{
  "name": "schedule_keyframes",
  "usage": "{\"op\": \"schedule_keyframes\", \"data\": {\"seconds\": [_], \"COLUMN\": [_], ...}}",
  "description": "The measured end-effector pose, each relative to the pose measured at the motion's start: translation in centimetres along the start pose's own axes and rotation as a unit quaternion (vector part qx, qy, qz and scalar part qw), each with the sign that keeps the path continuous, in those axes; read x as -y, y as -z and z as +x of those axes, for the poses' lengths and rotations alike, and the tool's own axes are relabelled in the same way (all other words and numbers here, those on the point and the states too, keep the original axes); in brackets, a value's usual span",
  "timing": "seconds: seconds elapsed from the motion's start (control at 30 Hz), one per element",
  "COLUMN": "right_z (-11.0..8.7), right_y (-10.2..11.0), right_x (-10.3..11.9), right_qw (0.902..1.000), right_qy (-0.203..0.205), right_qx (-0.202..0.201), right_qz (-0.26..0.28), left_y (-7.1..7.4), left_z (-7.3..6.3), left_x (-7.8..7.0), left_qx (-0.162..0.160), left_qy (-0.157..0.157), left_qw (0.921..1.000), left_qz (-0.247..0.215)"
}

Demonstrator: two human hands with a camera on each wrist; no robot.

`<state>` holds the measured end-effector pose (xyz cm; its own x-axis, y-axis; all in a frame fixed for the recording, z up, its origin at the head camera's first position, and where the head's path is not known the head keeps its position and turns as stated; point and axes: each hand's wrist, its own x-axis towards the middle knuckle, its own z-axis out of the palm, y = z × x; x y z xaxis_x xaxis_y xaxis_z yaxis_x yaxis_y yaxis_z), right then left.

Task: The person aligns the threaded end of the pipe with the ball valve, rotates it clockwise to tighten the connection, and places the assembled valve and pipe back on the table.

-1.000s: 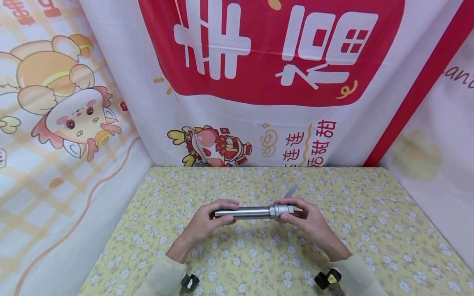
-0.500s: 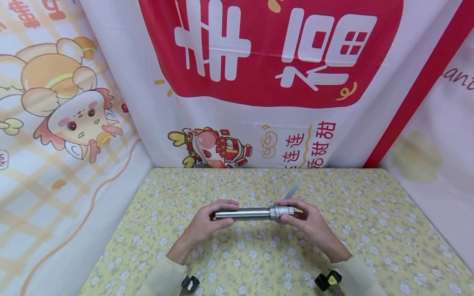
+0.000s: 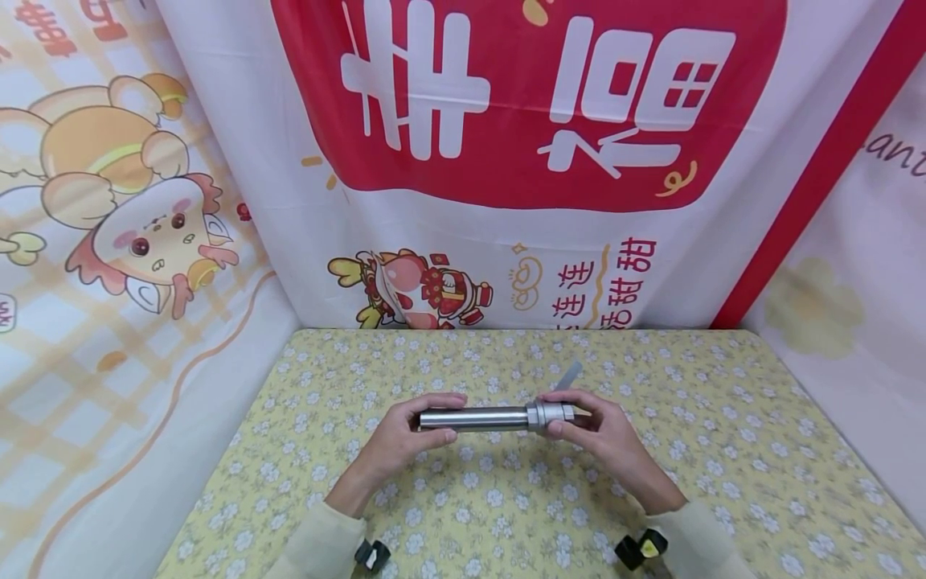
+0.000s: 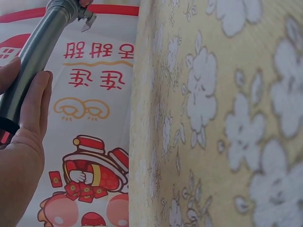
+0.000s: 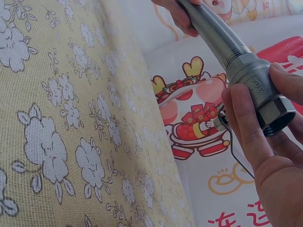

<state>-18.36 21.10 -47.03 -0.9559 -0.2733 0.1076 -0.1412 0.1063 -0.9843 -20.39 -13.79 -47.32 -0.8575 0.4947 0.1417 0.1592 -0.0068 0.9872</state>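
A smooth steel pipe [image 3: 477,418] lies crosswise between my hands, above the table. My left hand [image 3: 411,428] holds its left end, thumb in front and fingers behind; the left wrist view shows the pipe [image 4: 39,52] running between thumb and fingers. At the other end sits a metal ball valve [image 3: 551,412], stamped 304, with my right hand [image 3: 604,425] gripping it between thumb and fingers. Thread turns show where pipe meets valve [image 5: 251,78] in the right wrist view. The valve's flat lever handle [image 3: 569,375] points up and away, toward the back of the table.
A yellow flowered cloth [image 3: 492,515] covers the table. Behind it hangs a white and red printed curtain [image 3: 506,265], with more printed cloth [image 3: 145,346] on the left and pale cloth [image 3: 825,386] on the right. Black wrist devices [image 3: 640,548] sit at both cuffs.
The head view has shifted very slightly. Both hands keep their hold on the pipe and the valve in nearly the same place.
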Motion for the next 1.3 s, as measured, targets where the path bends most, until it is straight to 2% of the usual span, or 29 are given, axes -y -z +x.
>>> {"op": "schedule_keyframes", "data": {"seconds": [0.3, 0.47, 0.7, 1.07, 1.3], "right_z": [-0.03, -0.08, -0.04, -0.02, -0.09], "right_y": [-0.02, -0.01, -0.05, -0.09, -0.08], "right_x": [-0.04, -0.03, -0.07, -0.13, -0.15], "right_qw": [1.0000, 1.0000, 1.0000, 0.9999, 1.0000], "right_qy": [0.001, -0.001, 0.001, 0.012, 0.007], "right_qx": [-0.002, -0.003, -0.003, 0.002, 0.002], "right_qz": [0.002, 0.001, 0.000, 0.002, -0.001], "left_y": [0.05, 0.10, 0.14, 0.09, 0.18], "left_z": [0.03, -0.01, -0.06, 0.11, 0.14], "left_x": [0.04, -0.12, -0.27, -0.12, 0.08], "left_qx": [0.001, 0.008, 0.026, 0.017, 0.020], "left_qy": [0.016, 0.011, 0.014, 0.028, 0.021], "left_qw": [0.9998, 0.9999, 0.9988, 0.9981, 0.9985], "left_qz": [-0.010, -0.003, -0.039, -0.053, -0.047]}}
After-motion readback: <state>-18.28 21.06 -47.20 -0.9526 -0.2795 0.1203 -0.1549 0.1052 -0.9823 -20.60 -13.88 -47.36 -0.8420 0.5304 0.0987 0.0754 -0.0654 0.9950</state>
